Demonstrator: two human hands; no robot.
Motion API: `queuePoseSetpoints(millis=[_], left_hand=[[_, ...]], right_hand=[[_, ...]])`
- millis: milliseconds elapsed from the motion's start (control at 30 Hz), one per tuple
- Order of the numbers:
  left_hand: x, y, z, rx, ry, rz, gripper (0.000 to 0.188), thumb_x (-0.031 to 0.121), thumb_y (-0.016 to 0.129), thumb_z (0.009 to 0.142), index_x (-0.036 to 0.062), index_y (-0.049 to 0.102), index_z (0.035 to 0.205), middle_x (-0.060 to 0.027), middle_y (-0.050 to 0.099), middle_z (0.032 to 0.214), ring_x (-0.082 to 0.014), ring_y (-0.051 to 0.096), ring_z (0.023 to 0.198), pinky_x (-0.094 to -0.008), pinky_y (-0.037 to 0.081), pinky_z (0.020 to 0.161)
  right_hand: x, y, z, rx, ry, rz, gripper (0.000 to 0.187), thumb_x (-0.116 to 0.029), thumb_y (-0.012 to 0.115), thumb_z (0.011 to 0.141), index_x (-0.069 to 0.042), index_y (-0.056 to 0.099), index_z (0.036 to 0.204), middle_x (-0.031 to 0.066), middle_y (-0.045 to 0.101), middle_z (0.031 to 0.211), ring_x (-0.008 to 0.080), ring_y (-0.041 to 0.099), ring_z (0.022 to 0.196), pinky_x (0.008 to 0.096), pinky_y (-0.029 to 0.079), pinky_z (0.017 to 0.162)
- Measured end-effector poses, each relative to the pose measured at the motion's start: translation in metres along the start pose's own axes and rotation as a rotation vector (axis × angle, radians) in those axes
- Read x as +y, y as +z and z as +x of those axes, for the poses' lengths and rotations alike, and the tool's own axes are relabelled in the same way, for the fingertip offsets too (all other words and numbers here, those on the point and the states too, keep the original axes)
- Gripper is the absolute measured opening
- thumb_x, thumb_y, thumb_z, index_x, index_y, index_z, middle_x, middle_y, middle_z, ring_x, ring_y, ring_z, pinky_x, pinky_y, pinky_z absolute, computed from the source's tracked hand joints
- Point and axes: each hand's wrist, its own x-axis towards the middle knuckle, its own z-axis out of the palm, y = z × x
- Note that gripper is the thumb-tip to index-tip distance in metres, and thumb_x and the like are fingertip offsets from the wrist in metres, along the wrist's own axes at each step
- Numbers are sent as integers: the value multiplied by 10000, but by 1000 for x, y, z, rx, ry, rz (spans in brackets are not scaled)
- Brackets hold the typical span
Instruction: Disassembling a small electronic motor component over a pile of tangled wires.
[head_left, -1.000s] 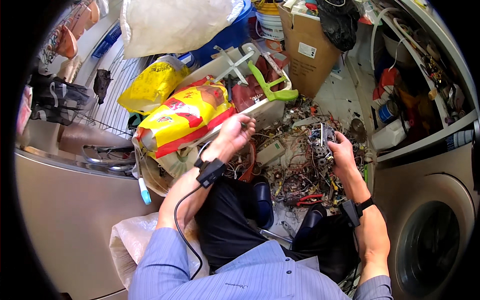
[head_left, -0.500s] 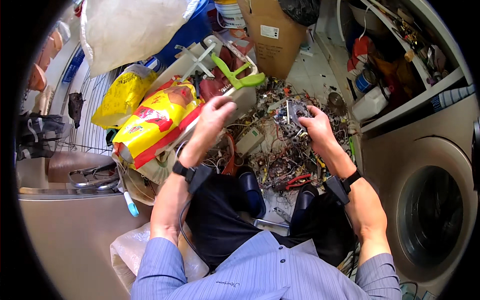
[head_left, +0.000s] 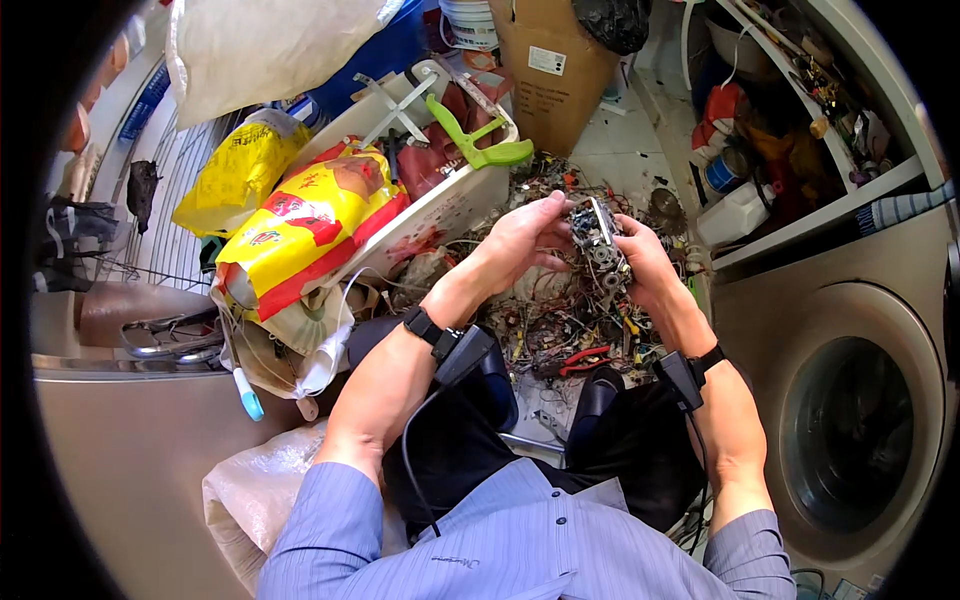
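Note:
My right hand (head_left: 648, 258) grips a small metal mechanism (head_left: 602, 235) with gears and a pale flat bar, held up over the scrap. My left hand (head_left: 522, 243) is just left of it, fingers apart and nothing in them; whether a fingertip touches the mechanism I cannot tell. Beneath both hands spreads a heap of loose wires and small metal parts (head_left: 540, 325). Red-handled pliers (head_left: 585, 358) lie on the heap near my right shoe.
A white bin (head_left: 440, 215) holding a yellow-and-red bag (head_left: 325, 225) and a green-handled tool (head_left: 478, 145) stands at the left. Behind the heap is a cardboard box (head_left: 555, 95). A washing machine (head_left: 780, 330) stands close on the right, with cluttered shelves (head_left: 815, 225) beyond it.
My left hand has moved right and down from beside the white bin to the mechanism. The mechanism has turned slightly in my right hand, which stays nearly in place.

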Motion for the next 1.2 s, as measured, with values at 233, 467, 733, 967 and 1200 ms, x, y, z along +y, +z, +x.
queuePoseSetpoints(millis=[233, 467, 733, 967, 1200], left_hand=[[-13, -5, -9, -79, -9, -19, 371, 41, 684, 952, -7, 585, 1306, -92, 686, 1034, -163, 670, 838, -292, 572, 750], [-5, 5, -17, -48, 90, -124, 402, -73, 685, 899, -31, 594, 1288, -168, 699, 1124, -241, 725, 942, -319, 607, 807], [-7, 10, -18, -41, 140, 400, 289, 185, 668, 1005, 4, 668, 1231, -131, 730, 1113, -198, 707, 990, -320, 561, 859], [1, 47, -24, 22, 45, 195, 314, 309, 666, 1007, 7, 702, 1084, -84, 741, 926, -136, 691, 831, -272, 539, 737], [-4, 57, -24, 46, 141, 415, 188, 213, 703, 968, 36, 707, 906, -49, 723, 801, -118, 668, 722, -256, 529, 683]], right_hand=[[2, -10, 2, -1, -13, 78, 291, -41, 644, 935, 40, 599, 1211, 92, 708, 993, 153, 700, 790, 308, 585, 679], [-6, -14, 3, 38, -64, 152, 276, -43, 598, 969, 31, 594, 1235, 99, 715, 1001, 177, 719, 811, 346, 616, 693], [-3, -26, 4, 44, -99, 226, 268, -24, 603, 963, 42, 585, 1222, 101, 715, 970, 183, 719, 785, 355, 613, 680], [-5, -23, -4, 202, -199, 97, 405, 28, 624, 879, 94, 540, 1270, 133, 698, 1020, 179, 692, 820, 321, 581, 700], [-7, -28, -10, 253, -232, 56, 522, 43, 642, 846, 114, 491, 1341, 148, 696, 1038, 186, 688, 836, 318, 574, 718]])
